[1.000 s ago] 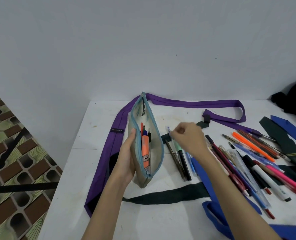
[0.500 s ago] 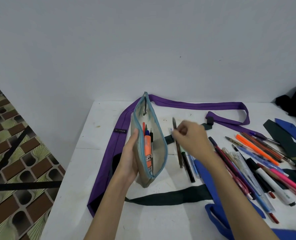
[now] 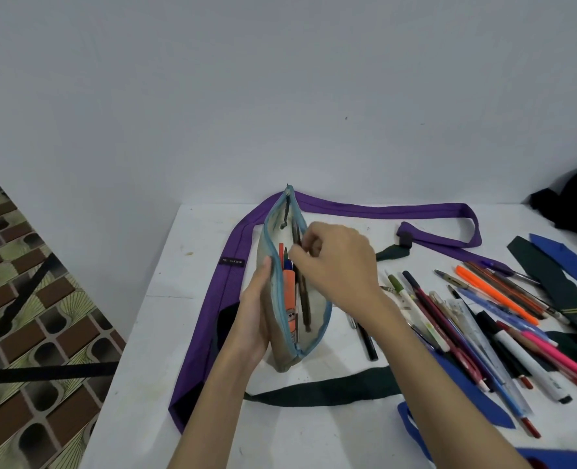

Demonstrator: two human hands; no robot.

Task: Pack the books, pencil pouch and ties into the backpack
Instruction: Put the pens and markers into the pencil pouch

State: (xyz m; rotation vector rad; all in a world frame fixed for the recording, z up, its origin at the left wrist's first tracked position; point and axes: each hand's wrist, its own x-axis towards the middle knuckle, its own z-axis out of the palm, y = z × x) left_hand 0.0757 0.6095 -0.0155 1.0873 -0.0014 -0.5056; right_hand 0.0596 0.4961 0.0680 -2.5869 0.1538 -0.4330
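Left hand: left hand (image 3: pixel 255 316) grips the side of the open pencil pouch (image 3: pixel 314 328), propping it on the white table (image 3: pixel 151 350).
Right hand: right hand (image 3: pixel 339 262) pinches a dark pen (image 3: pixel 302 292) inside the pouch mouth.
Inside: orange marker (image 3: pixel 288 299) among other pens.
Nearby: purple tie (image 3: pixel 209 319), green tie (image 3: pixel 324 392), loose pens (image 3: pixel 476 319) to the right.

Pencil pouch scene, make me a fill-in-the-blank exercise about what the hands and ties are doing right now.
1. The left hand holds the grey fabric pencil pouch with the blue zipper ____.
2. The right hand lowers a dark ____ into it.
3. Inside the pouch stands an ____ highlighter.
4. The long ____ fabric tie loops behind the pouch.

Missing words: open; pen; orange; purple
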